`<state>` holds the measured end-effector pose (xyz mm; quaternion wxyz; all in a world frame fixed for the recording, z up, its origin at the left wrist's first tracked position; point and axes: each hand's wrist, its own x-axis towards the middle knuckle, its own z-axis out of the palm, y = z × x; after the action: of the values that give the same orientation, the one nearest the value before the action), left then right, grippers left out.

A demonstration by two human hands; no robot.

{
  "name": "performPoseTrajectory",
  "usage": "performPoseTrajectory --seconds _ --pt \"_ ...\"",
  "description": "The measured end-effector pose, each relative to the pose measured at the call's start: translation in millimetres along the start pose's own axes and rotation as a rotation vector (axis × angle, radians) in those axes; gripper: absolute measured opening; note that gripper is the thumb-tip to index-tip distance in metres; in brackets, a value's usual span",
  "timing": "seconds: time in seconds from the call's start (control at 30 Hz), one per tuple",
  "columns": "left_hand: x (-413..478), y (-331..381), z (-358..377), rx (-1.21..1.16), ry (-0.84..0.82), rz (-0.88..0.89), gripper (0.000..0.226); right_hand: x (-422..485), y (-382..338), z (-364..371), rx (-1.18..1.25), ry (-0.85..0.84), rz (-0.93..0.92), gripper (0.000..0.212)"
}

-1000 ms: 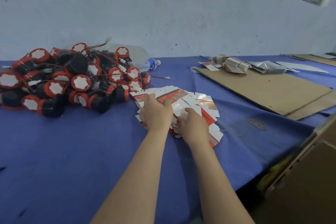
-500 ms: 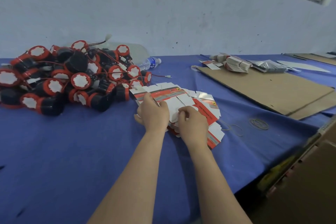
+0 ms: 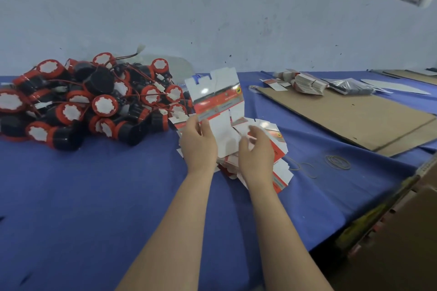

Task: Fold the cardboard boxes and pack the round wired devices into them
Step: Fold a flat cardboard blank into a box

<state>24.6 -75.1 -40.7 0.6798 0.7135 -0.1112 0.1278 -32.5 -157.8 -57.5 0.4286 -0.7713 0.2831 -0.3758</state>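
Lifted off the stack since the earlier frame: one flat box blank [image 3: 216,99] now stands upright, pinched at its lower left edge by the left hand [image 3: 199,143]. Right hand [image 3: 256,152], fingers loosely curled, is at the lower flap; grip unclear. Stack of blanks [image 3: 276,142] lies beneath both hands. Round wired devices [image 3: 94,104] are heaped left of the left hand on the tabletop [image 3: 94,196]. Nothing folded or packed yet.

1. A small packing workshop: one long bench [image 3: 94,196] under blue cloth, set against a rough painted wall [image 3: 212,19].
2. Identical round wired devices [image 3: 94,106] lie heaped in bulk.
3. Flat box blanks [image 3: 276,146] are stacked loose, with bundled blanks [image 3: 307,84] farther off.
4. Corrugated cardboard sheets [image 3: 343,116] and rubber bands [image 3: 337,162] lie about.
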Motion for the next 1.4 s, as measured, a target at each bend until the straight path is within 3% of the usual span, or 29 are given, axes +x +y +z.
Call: performPoseTrajectory --seconds 0.1,0.17,0.33,0.43,0.57,0.67,0.77,1.1,1.4 --pt "15.0 6.5 -29.9 -0.120 -0.014 0.059 0.014 8.8 -22.3 2.3 0.118 0.028 0.006 0.052" --pt "24.1 11.3 -57.8 -0.152 -0.100 0.115 0.018 12.7 -45.4 8.3 0.269 -0.047 -0.002 0.057" --pt "43.4 3.9 -140.4 -0.063 -0.181 0.118 0.015 -3.2 -94.6 51.5 0.285 -0.254 -0.206 0.016" --pt "50.5 -11.5 -185.4 0.088 -0.073 0.036 0.010 -30.6 -105.2 90.5 0.290 -0.399 -0.239 0.011" --pt "47.1 -38.0 -217.4 0.230 0.192 -0.065 0.030 -71.3 -102.4 138.5 0.360 -0.573 -0.188 0.008" --pt "43.3 -55.5 -227.4 0.278 0.259 -0.088 0.029 -93.1 -88.3 161.0 0.380 -0.642 -0.148 0.010" --pt "41.0 -60.5 -227.2 0.200 0.294 -0.072 0.023 -101.6 -83.5 170.4 0.411 -0.603 -0.133 0.020" --pt "35.9 -39.2 -212.8 -0.026 0.505 -0.138 0.037 -119.3 -95.9 168.1 0.678 -0.567 -0.110 0.018" --pt "39.0 -38.4 -214.8 -0.008 0.591 -0.169 0.054 -139.6 -106.0 167.0 0.703 -0.492 -0.305 0.024"
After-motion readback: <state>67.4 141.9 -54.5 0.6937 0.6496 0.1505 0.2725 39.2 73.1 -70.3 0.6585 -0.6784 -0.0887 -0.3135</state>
